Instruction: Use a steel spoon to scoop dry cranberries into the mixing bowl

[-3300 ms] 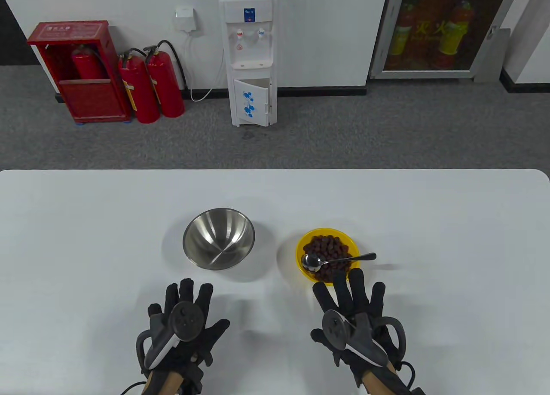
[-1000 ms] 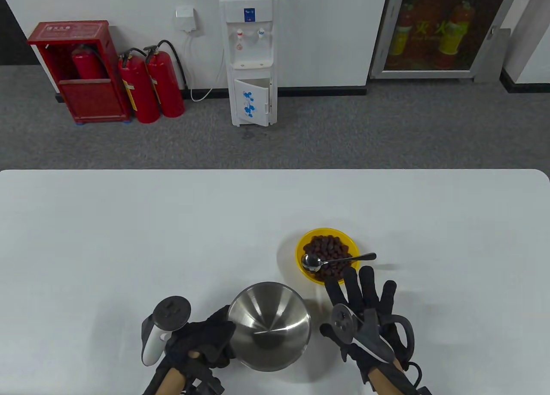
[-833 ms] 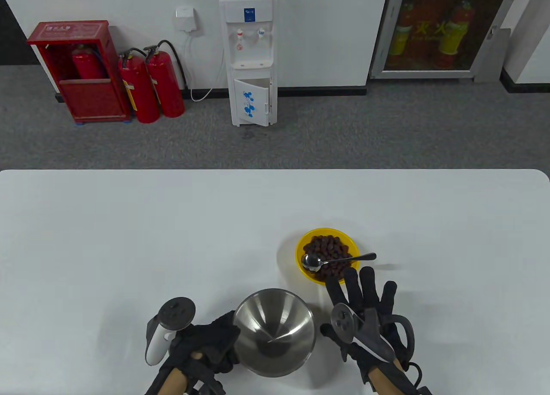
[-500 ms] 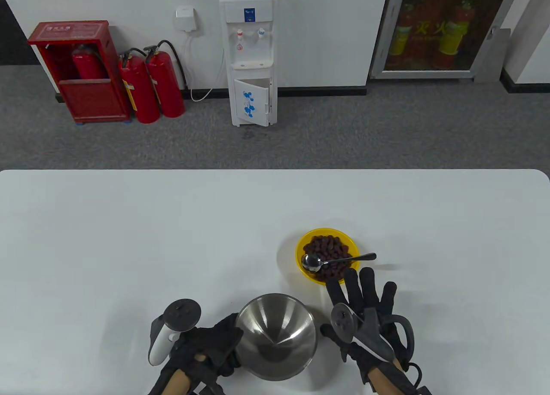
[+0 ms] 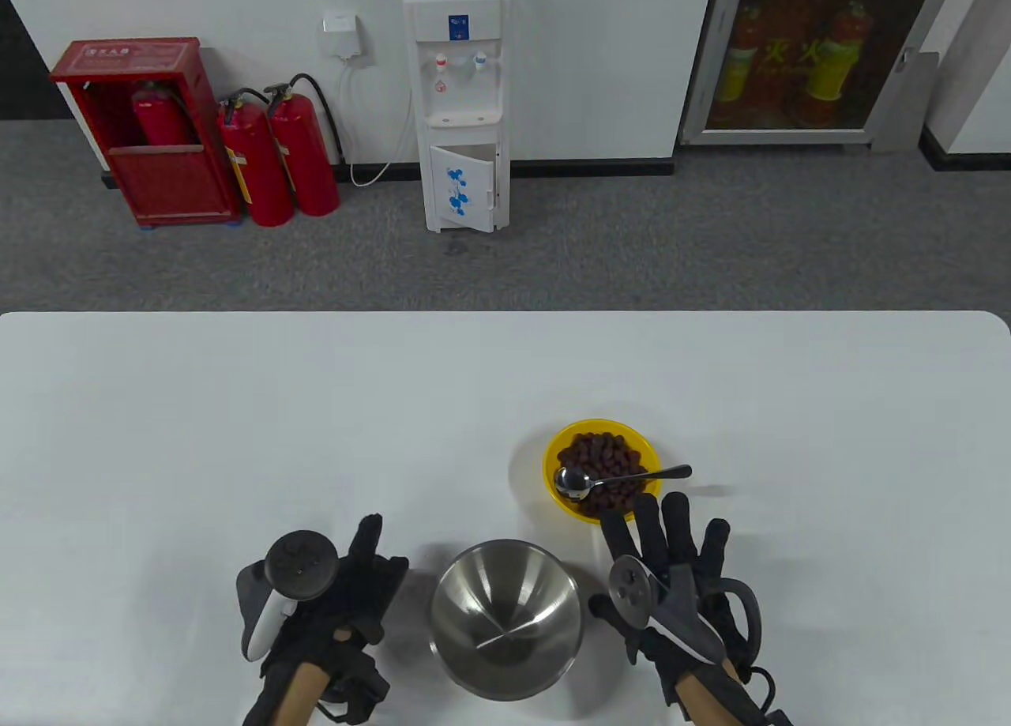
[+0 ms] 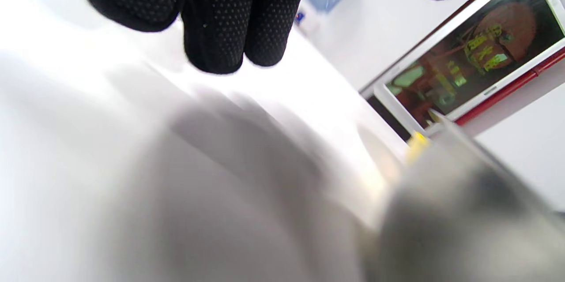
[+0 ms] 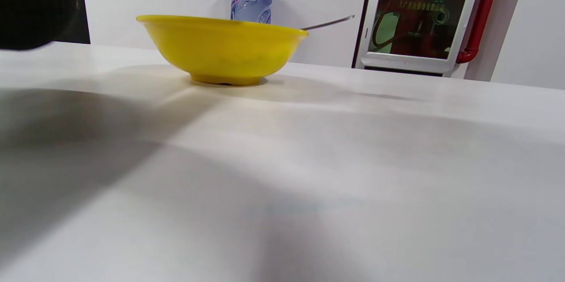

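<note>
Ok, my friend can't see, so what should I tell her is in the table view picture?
A shiny steel mixing bowl sits empty on a white table between two black-gloved hands, the left hand and the right hand, neither touching it. Just beyond the right hand, a yellow bowl of dry cranberries has a steel spoon resting across it.

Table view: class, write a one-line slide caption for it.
Steel spoon rests across yellow bowl of cranberries; empty mixing bowl sits between both gloved hands.

An office: water dispenser (image 5: 462,98), fire extinguishers (image 5: 276,153), hydrant cabinet (image 5: 806,54), grey carpet (image 5: 632,236).
</note>
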A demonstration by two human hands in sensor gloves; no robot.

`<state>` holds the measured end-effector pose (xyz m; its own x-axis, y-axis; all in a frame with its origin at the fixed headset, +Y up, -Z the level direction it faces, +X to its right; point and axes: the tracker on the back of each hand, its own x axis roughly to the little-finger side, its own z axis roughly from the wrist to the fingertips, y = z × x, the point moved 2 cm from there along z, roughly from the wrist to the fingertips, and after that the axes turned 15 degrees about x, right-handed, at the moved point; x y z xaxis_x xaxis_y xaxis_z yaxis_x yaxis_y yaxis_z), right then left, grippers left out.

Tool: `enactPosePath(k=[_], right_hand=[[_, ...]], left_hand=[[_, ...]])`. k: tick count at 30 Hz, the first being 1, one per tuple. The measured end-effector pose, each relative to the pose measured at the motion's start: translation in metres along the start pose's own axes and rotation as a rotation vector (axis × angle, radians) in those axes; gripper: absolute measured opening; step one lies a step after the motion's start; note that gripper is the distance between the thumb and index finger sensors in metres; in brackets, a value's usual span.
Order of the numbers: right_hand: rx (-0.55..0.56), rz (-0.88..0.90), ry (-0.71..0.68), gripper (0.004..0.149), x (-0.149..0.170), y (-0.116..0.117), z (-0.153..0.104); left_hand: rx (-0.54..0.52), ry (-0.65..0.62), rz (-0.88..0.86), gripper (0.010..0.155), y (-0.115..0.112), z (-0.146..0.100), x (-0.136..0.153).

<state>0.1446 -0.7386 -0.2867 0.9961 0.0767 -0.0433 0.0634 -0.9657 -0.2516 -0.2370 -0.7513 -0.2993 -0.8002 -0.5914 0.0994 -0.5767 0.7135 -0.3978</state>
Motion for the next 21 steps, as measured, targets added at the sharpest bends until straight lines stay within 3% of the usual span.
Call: enactPosePath(k=[4, 7, 13, 16, 21], right_hand=[[0.002, 0.009, 0.018, 0.096, 0.003, 0.000, 0.001], [-0.003, 0.018, 0.037, 0.096, 0.007, 0.001, 0.002], [-0.017, 0.071, 0.107, 0.095, 0.021, 0.005, 0.004], [-0.010, 0.084, 0.135, 0.094, 0.026, 0.006, 0.005], [0.058, 0.150, 0.206, 0.088, 0.037, 0.003, 0.007]], left_hand=[[-0.177, 0.099, 0.287, 0.078, 0.017, 0.007, 0.001], [-0.217, 0.160, 0.425, 0.081, 0.021, 0.009, 0.005], [-0.132, 0.245, 0.610, 0.079, 0.011, 0.004, 0.010], [-0.072, 0.259, 0.597, 0.079, 0.005, 0.004, 0.012], [-0.073, 0.220, 0.558, 0.079, 0.002, 0.002, 0.008]])
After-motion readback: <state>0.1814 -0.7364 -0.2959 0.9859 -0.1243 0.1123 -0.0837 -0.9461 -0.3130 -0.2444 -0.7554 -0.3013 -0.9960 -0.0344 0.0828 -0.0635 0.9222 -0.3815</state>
